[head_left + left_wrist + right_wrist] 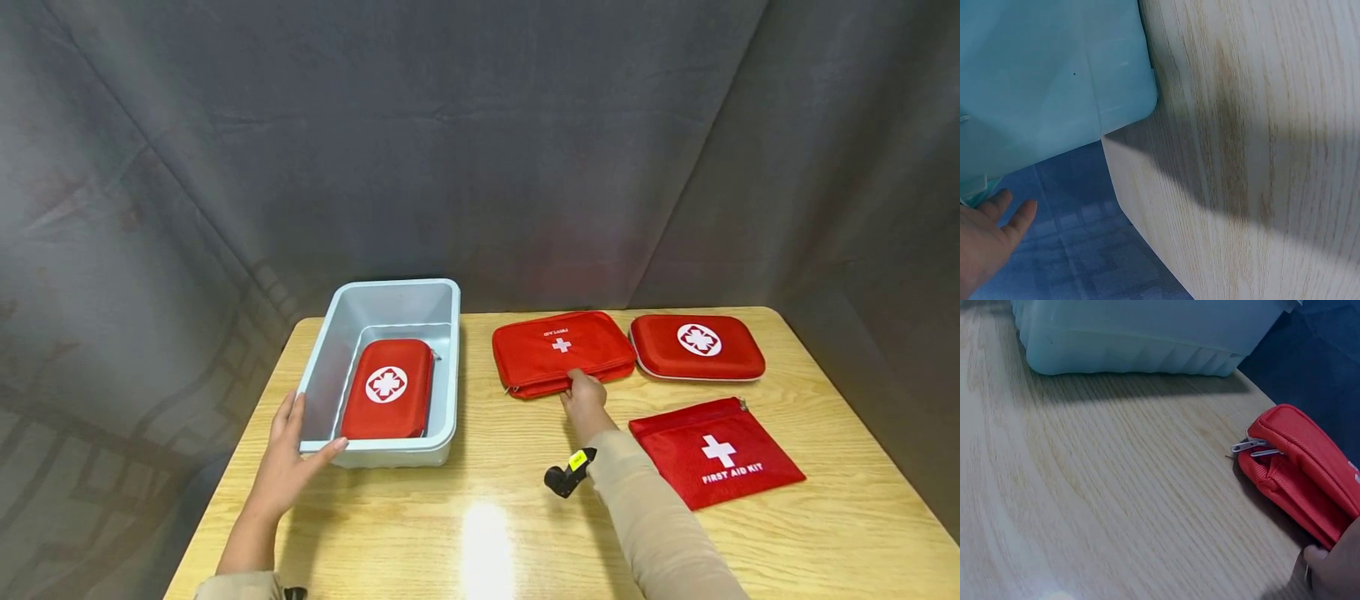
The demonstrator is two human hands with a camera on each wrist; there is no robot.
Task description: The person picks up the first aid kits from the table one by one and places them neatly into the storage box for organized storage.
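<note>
Fingers of the right hand [587, 403] pinch the near edge of the middle red pouch [536, 350], on the bench [405, 533] beside the tub [453, 367]. Looks soft, probably light; that edge should hold. Left hand [285, 467] spreads loosely against the tub's corner.

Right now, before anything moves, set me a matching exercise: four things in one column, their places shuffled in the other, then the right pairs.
Things:
1. gray bin
2. FIRST AID bag
3. white-edged case
4. FIRST AID KIT pouch

Places:
A. near the back right corner of the table
B. right beside the right sleeve
C. touched by the left hand
D. touched by the right hand

Pairs: 1-C, 2-D, 3-A, 4-B
</note>
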